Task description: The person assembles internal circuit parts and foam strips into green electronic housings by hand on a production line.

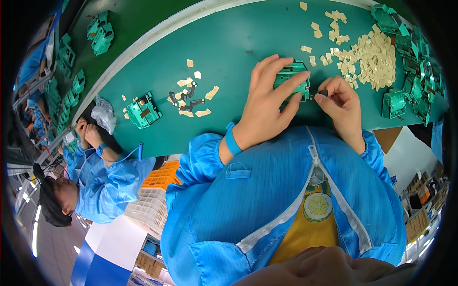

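Observation:
A green plastic housing [296,78] lies on the green work table before me. My left hand [272,97] grips it from the left, fingers curved over its top and thumb at its lower side, so part of it is hidden. Just right of it, my right hand [341,102] is closed in a pinch on a small black piece [323,93], held next to the housing's right edge. A heap of small cream-coloured cut pieces [377,59] lies beyond my right hand, with more of them scattered to its left.
Several green housings [414,71] crowd the table's right end. Another housing [144,110] sits at the left, near loose black parts [182,101] and cream pieces. A pale rail [143,45] borders the table. A co-worker [102,181] in blue sits at the left by crates [148,209].

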Available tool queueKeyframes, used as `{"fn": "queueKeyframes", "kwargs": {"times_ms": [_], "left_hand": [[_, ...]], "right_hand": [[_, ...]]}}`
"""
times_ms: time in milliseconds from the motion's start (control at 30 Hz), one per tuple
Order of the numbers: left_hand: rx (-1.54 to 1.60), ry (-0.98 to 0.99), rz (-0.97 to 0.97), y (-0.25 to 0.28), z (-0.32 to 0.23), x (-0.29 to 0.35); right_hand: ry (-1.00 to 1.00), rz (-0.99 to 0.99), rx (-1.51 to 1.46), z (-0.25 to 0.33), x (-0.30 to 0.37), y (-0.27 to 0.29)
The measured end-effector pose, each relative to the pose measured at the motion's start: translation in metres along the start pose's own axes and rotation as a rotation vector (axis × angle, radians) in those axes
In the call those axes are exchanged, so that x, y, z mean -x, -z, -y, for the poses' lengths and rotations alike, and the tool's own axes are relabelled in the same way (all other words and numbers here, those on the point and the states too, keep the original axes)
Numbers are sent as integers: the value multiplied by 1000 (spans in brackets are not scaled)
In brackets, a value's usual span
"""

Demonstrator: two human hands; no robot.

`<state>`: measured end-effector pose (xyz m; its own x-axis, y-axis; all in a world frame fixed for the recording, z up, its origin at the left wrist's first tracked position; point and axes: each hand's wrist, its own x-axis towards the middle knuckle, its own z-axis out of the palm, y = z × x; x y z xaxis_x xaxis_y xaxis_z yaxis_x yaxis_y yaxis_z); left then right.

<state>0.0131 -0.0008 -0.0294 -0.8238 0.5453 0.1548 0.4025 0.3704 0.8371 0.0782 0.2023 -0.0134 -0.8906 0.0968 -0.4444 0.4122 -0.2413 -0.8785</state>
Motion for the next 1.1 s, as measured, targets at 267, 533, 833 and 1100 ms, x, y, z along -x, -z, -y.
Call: {"fn": "queueKeyframes", "kwargs": {"times_ms": [267,533,833,1100], "left_hand": [[31,39,-12,-4,-1,2],[37,50,-9,-5,-2,1],[26,71,-7,-6,-3,2],[35,79,-23,-6,-2,2]], "right_hand": [[4,-2,44,0,1,-3],[-18,-22,63,2,0,-8],[-11,-27,83,1,0,-9],[4,-26,118,0,0,-9]]}}
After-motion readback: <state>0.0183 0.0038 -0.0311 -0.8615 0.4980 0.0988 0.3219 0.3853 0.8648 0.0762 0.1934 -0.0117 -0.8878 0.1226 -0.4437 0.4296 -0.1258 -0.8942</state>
